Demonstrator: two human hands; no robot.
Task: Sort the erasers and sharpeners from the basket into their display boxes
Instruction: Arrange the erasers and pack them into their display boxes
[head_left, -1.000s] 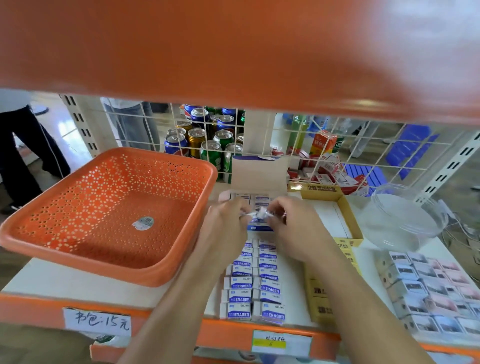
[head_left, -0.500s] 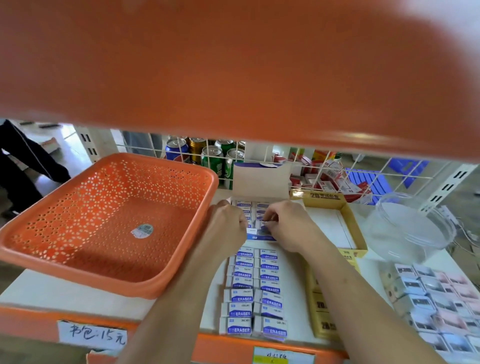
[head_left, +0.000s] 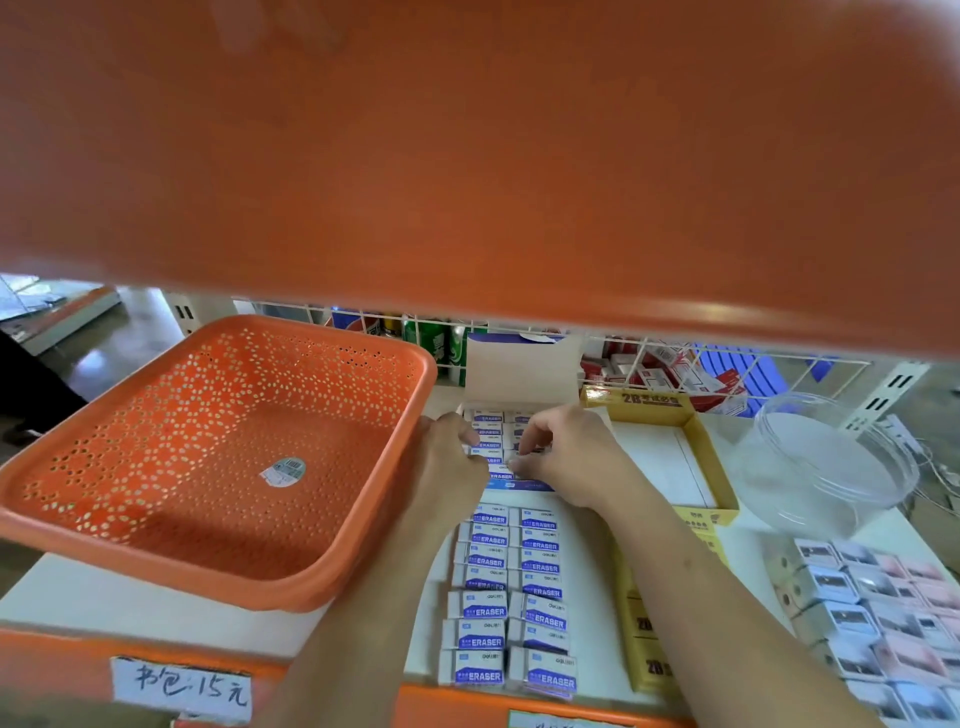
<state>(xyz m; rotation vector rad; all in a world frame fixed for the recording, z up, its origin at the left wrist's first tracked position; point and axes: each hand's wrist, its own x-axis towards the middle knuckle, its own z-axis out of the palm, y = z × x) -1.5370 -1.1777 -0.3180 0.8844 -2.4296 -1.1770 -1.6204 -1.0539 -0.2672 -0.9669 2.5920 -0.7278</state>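
Note:
An orange perforated basket (head_left: 208, 457) sits at the left of the shelf with only a sticker on its floor. Two rows of white and blue erasers (head_left: 511, 592) lie in front of an open display box (head_left: 519, 374) that holds more erasers. My left hand (head_left: 441, 467) rests at the box's left side, fingers curled against the erasers. My right hand (head_left: 566, 457) reaches into the box from the right and pinches an eraser among the packed ones with thumb and fingers.
A yellow display box (head_left: 701, 447) stands right of the eraser box, with a clear plastic tub (head_left: 826, 467) beyond it. Small white and pink boxes (head_left: 883, 613) are stacked at the far right. An orange shelf (head_left: 467, 156) overhangs closely. Wire mesh and drink cans are behind.
Both hands have moved down from holding an eraser above the box to pressing into the box's erasers. The camera has dipped lower under the upper shelf.

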